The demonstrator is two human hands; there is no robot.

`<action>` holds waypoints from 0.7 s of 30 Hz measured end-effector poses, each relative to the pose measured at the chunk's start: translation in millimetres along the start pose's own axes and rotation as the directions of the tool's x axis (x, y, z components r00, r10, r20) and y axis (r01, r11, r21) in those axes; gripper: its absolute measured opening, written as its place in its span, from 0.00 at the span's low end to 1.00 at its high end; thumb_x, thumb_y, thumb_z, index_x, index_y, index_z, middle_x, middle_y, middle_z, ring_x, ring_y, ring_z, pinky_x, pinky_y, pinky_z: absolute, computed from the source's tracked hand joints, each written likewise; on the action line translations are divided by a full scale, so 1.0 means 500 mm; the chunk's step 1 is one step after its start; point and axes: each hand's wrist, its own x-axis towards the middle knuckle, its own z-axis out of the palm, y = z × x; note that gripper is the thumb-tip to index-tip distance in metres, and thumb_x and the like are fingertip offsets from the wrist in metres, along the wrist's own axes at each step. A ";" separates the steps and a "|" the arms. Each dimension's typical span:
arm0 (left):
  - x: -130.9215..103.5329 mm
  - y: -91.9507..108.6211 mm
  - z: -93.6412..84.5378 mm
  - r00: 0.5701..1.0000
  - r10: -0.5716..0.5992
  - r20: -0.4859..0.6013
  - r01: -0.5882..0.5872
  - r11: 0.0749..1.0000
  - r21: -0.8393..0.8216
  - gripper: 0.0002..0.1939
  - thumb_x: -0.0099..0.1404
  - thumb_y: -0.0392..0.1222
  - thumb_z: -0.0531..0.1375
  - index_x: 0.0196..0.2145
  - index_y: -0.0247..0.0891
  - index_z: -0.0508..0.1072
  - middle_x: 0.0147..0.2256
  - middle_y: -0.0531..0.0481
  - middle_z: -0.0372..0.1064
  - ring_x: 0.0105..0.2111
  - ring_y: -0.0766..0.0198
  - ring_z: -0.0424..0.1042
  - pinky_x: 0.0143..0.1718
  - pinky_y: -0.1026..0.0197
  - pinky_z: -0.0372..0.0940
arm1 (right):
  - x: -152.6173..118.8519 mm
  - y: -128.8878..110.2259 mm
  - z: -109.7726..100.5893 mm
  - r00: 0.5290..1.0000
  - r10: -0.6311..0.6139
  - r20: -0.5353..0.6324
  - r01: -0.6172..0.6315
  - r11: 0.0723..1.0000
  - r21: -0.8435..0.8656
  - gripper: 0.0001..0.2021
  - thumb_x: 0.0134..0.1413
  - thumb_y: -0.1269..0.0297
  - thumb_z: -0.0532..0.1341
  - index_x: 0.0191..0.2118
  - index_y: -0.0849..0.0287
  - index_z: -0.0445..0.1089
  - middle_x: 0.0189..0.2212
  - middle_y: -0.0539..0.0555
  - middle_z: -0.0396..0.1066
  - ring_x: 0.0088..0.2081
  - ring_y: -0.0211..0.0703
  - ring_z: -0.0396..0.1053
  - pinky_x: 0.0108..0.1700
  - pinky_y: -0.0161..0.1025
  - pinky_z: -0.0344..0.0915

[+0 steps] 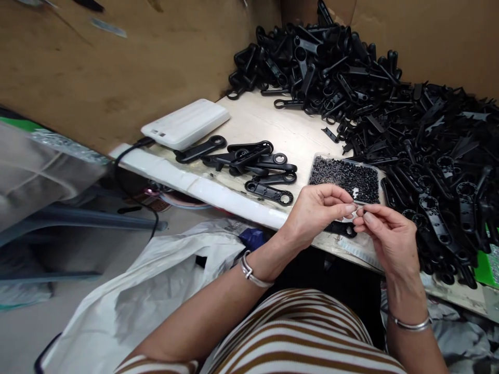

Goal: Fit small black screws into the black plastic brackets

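Both hands meet over the front edge of a clear tray (382,182) filled with tiny black pieces. My left hand (322,210) is closed, its thumb and forefinger pinched together near the tray's front. Just to its right, my right hand (385,228) is closed in a pinch too, the fingertips of both almost touching. Whatever lies between the fingertips is too small to make out. Partly hidden under my left hand, a black plastic part (343,229) lies on the table (268,117).
A large heap of black plastic parts (374,104) covers the back and right. Several black arms (253,161) lie left of the tray. Behind them is a white power bank (186,123) with a black cable (117,169). Cardboard walls (128,62) enclose the back.
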 end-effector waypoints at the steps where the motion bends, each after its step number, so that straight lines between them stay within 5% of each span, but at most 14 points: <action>1: -0.002 0.000 0.001 1.000 -0.004 0.000 0.004 1.000 -0.014 0.13 0.42 0.37 0.73 0.26 0.32 0.76 0.23 0.52 0.74 0.24 0.70 0.72 0.28 0.69 0.67 | -0.002 0.000 -0.001 1.000 -0.007 -0.011 0.007 1.000 -0.008 0.08 0.45 0.66 0.72 0.34 0.57 0.79 0.30 0.53 0.79 0.28 0.40 0.76 0.31 0.36 0.76; 10: -0.014 -0.009 0.013 1.000 -0.012 -0.015 0.011 0.998 -0.061 0.16 0.42 0.41 0.75 0.26 0.31 0.75 0.21 0.52 0.73 0.22 0.70 0.71 0.26 0.68 0.66 | -0.008 0.002 0.003 0.997 -0.077 -0.022 0.078 0.996 0.040 0.08 0.40 0.67 0.73 0.31 0.54 0.78 0.28 0.48 0.74 0.23 0.32 0.68 0.27 0.32 0.68; 21: -0.017 -0.019 0.015 1.000 -0.012 -0.013 0.011 0.994 -0.107 0.18 0.42 0.43 0.75 0.26 0.32 0.74 0.21 0.52 0.73 0.22 0.69 0.72 0.26 0.67 0.67 | -0.010 0.014 0.012 0.979 -0.192 -0.061 0.187 0.979 -0.079 0.06 0.42 0.70 0.71 0.29 0.54 0.77 0.34 0.50 0.72 0.34 0.37 0.70 0.35 0.35 0.70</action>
